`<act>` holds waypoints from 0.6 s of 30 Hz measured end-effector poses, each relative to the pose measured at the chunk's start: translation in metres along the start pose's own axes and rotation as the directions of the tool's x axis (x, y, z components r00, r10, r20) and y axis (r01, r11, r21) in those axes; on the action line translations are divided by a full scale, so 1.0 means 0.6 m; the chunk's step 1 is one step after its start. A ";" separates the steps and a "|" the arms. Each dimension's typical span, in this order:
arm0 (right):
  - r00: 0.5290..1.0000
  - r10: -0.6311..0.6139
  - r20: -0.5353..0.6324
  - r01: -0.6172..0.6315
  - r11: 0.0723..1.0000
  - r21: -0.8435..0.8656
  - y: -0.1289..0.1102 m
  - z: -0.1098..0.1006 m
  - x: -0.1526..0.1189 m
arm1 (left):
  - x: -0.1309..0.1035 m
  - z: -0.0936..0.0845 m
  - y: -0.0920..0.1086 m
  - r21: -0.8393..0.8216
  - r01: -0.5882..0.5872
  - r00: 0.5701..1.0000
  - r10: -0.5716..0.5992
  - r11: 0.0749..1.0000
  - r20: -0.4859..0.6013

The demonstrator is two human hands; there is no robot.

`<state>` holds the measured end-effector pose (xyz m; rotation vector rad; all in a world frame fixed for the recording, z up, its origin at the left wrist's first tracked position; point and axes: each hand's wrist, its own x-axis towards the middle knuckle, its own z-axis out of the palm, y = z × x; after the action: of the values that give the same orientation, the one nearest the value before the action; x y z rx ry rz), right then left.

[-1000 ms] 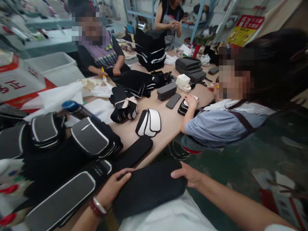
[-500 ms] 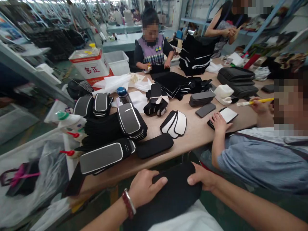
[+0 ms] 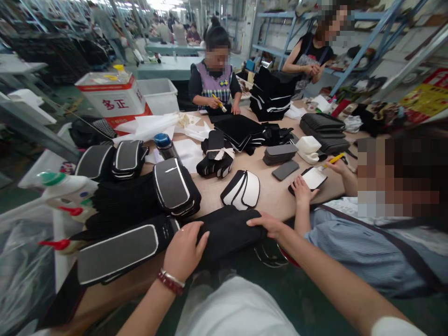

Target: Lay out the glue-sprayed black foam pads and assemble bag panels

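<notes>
Black pad (image 3: 229,228) now up on the near edge of the desk (image 3: 276,196), no longer down at lap level as half a second ago. Left hand (image 3: 184,249) laid over the pad's left end, fingers curled down on it, palm flat. Right hand (image 3: 268,223) on the pad's right end, fingers spread and pressing on top; grip underneath hidden, so cannot tell whether closed around it. Pad lying just in front of a white-edged panel stack (image 3: 173,186) and beside a long grey strip (image 3: 119,252), touching or overlapping a second black pad already there. Half-oval pieces (image 3: 243,189) just beyond, well clear of both hands.

To the right, a co-worker's hand (image 3: 301,190) resting on a white-faced piece (image 3: 312,178), the other now lowered to it with a yellow brush (image 3: 334,159), earlier held raised. Across the desk, another person brushing black sheets (image 3: 241,128).
</notes>
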<state>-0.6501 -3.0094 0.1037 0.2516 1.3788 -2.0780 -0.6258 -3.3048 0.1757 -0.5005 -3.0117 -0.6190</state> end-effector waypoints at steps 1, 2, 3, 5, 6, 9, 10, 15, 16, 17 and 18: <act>1.000 -0.001 -0.011 0.001 1.000 -0.015 -0.003 -0.006 0.016 | -0.011 0.001 -0.006 0.005 -0.018 0.996 0.018 1.000 -0.082; 1.000 -0.003 -0.020 0.003 1.000 -0.030 -0.003 -0.010 0.032 | -0.024 0.003 -0.011 -0.002 -0.025 0.988 0.024 1.000 -0.150; 1.000 -0.006 -0.026 0.005 0.999 -0.046 -0.002 -0.012 0.048 | -0.039 0.006 -0.015 -0.016 -0.023 0.978 0.019 1.000 -0.207; 0.999 -0.013 -0.032 0.010 0.996 -0.085 0.004 -0.012 0.080 | -0.070 0.016 -0.020 -0.068 -0.007 0.962 -0.012 0.998 -0.271; 0.999 -0.015 -0.034 0.012 0.994 -0.110 0.007 -0.011 0.095 | -0.085 0.025 -0.022 -0.109 0.011 0.959 -0.042 0.994 -0.281; 0.999 -0.023 -0.048 0.013 0.980 -0.201 0.016 -0.007 0.134 | -0.119 0.062 -0.027 -0.319 0.147 0.960 -0.212 0.936 -0.182; 0.997 -0.036 -0.065 0.020 0.972 -0.235 0.018 -0.007 0.143 | -0.126 0.076 -0.029 -0.408 0.232 0.952 -0.293 0.883 -0.091; 0.950 -0.183 -0.254 0.066 0.910 -0.410 0.020 -0.028 0.145 | -0.127 0.129 -0.056 -0.658 0.728 0.583 -0.678 0.192 0.447; 0.937 -0.198 -0.288 0.057 0.900 -0.432 0.021 -0.035 0.141 | -0.120 0.133 -0.063 -0.681 0.730 0.508 -0.715 0.062 0.479; 0.930 -0.196 -0.310 0.040 0.894 -0.446 0.023 -0.040 0.137 | -0.111 0.135 -0.070 -0.714 0.700 0.474 -0.735 -0.020 0.485; 0.930 -0.179 -0.321 0.016 0.893 -0.451 0.026 -0.043 0.133 | -0.101 0.137 -0.077 -0.751 0.657 0.476 -0.741 -0.058 0.473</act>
<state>-0.7082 -3.0219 0.0426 0.3815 2.0806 -1.7845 -0.5801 -3.3315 0.0769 1.3252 -2.2093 -2.2422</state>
